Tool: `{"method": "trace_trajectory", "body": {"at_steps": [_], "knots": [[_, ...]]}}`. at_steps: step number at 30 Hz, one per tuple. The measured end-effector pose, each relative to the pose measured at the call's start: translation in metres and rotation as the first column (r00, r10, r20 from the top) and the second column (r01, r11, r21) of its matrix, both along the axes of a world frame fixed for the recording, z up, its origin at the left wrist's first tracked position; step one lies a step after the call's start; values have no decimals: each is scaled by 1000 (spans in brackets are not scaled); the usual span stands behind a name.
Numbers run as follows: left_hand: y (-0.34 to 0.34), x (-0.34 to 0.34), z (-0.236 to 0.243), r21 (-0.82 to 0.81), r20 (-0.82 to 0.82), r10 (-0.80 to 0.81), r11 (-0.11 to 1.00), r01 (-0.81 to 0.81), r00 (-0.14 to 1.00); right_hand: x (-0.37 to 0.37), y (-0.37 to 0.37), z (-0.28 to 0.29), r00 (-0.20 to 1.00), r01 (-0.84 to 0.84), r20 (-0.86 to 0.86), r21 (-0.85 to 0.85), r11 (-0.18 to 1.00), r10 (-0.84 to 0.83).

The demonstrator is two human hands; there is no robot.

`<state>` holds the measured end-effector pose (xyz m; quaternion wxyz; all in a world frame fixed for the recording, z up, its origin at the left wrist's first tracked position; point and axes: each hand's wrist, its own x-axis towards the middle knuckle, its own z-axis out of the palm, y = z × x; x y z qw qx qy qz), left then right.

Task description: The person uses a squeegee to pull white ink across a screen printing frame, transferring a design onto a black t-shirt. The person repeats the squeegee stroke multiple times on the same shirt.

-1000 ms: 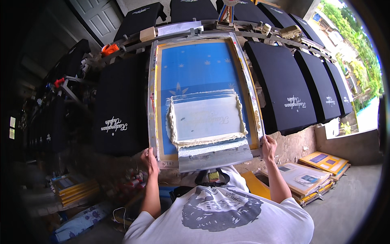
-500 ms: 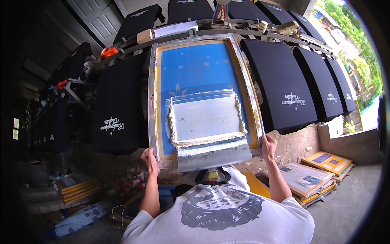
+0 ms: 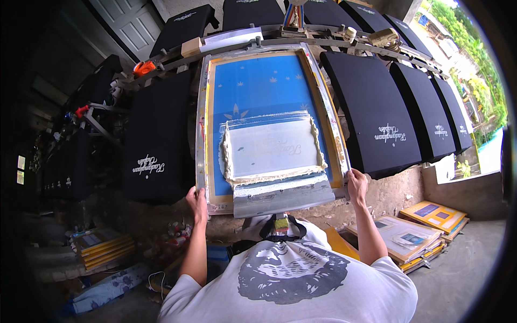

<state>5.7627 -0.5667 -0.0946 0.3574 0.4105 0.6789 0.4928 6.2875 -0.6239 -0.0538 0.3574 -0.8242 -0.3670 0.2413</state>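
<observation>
Clearly, in the head view, both hands hold the lower end of the screen [image 3: 256, 99], which lies in front of the person, its long sides running away from the body. The left hand [image 3: 197, 202] pinches the frame near its lower left corner, thumb up; the right hand [image 3: 357, 187] grips the right edge near the lower right corner. Its fingers curl around that edge, and their far ends are hidden.

Inside the frame, the mesh is blue with pale leaf shapes. White ink [image 3: 227, 156] borders a pale rectangle on its lower half, thick along the sides and near edge. A wide grey squeegee [image 3: 283, 199] lies across the near end, between the hands and apart from both, with ink along its far edge.

Black shirts [image 3: 371, 107] with white lettering lie on boards to either side of the screen, and more stand beyond a metal rail [image 3: 323, 41]. A wooden block [image 3: 191, 47], a white sheet [image 3: 231, 39] and a trophy [image 3: 293, 20] sit along the rail. Low at the right, frames [image 3: 401, 237] are stacked near the wall.
</observation>
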Motion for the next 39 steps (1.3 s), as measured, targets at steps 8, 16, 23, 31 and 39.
{"method": "trace_trajectory", "body": {"at_steps": [8,16,23,31,39], "knots": [[47,4,-23,7,-137,-26,1000,28,990,16,48,-44,999,4,-38,25,1000,-3],[69,4,-43,-134,-205,-70,990,43,976,21,79,-73,1000,-3,-10,9,1000,3],[76,15,-46,-158,-300,-23,987,-26,954,21,86,-60,1000,-20,-10,7,1000,21],[71,34,-37,212,-554,12,969,126,833,-8,102,-7,708,-454,611,10,891,354],[41,82,22,6,-776,-503,597,802,380,-49,85,5,308,-902,562,-82,423,767]]}}
